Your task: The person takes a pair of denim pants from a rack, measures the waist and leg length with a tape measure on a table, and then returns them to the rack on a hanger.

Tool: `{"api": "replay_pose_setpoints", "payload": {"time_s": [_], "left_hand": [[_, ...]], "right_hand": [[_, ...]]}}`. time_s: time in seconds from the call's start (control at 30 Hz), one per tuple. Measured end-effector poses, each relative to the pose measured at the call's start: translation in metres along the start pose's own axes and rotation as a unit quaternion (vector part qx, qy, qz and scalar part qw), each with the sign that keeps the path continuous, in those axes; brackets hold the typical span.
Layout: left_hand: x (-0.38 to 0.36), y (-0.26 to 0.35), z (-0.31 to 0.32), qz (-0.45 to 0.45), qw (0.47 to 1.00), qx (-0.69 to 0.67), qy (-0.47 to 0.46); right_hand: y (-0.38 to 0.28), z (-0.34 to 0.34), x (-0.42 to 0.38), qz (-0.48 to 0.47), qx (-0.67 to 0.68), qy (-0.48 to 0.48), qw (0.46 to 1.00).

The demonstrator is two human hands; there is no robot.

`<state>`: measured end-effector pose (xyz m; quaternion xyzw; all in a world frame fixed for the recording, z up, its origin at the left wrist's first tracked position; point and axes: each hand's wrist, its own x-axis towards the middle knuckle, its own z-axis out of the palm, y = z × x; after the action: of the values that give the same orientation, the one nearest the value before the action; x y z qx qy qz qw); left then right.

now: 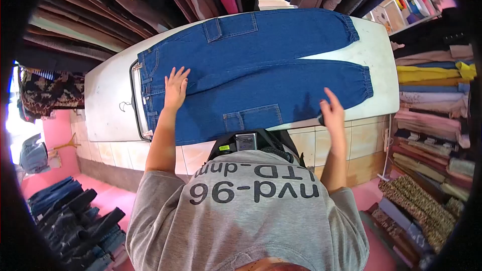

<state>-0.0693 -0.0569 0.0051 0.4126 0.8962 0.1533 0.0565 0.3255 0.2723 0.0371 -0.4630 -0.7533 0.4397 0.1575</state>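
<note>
— Where are the jeans (251, 70)?

— Spread flat on the table (108, 105), waist at 9 o'clock, cuffs at 3. My left hand (175, 88) lies open, palm down near the waist, gripping nothing; I judge it pins the cloth.

— And the right?

— Right hand (332, 113) rests flat at the near leg's edge, fingers loose. Bare table shows at 9; folded stacks (432, 105) crowd 3 o'clock.

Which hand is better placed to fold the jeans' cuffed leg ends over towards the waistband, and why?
Probably the right hand: it rests on the near leg of the jeans, closer to the cuffs. The left hand lies flat near the waistband, suited to pinning.
</note>
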Motion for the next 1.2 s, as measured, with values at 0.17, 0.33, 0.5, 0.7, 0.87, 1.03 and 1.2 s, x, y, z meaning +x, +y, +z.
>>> {"api": "replay_pose_setpoints", "payload": {"time_s": [0.17, 0.33, 0.5, 0.7, 0.87, 1.03, 1.2], "left_hand": [[0.008, -0.032, 0.0, -0.008, 0.995, 0.05, -0.087], [0.023, -0.043, 0.011, -0.107, 0.986, 0.109, -0.073], [0.043, -0.057, 0.005, -0.149, 0.979, 0.119, -0.077], [0.037, -0.035, 0.017, 0.156, 0.979, 0.094, -0.092], [0.06, -0.034, 0.01, 0.011, 0.99, 0.074, -0.123], [0.052, 0.014, 0.008, 0.02, 0.998, 0.015, 0.059], [0.036, 0.061, 0.028, 0.438, 0.887, 0.125, 0.074]], "right_hand": [[-0.055, 0.09, -0.044, 0.061, -0.188, -0.06, 0.978], [-0.039, 0.113, -0.05, 0.059, -0.289, 0.002, 0.956], [-0.048, 0.115, -0.053, 0.12, -0.316, 0.005, 0.941], [-0.05, 0.119, -0.049, 0.159, -0.313, 0.005, 0.936], [-0.048, 0.115, -0.051, 0.164, -0.323, -0.011, 0.932], [-0.047, 0.115, -0.051, 0.15, -0.314, -0.004, 0.938], [-0.045, 0.115, -0.052, 0.153, -0.301, -0.012, 0.941]]}}
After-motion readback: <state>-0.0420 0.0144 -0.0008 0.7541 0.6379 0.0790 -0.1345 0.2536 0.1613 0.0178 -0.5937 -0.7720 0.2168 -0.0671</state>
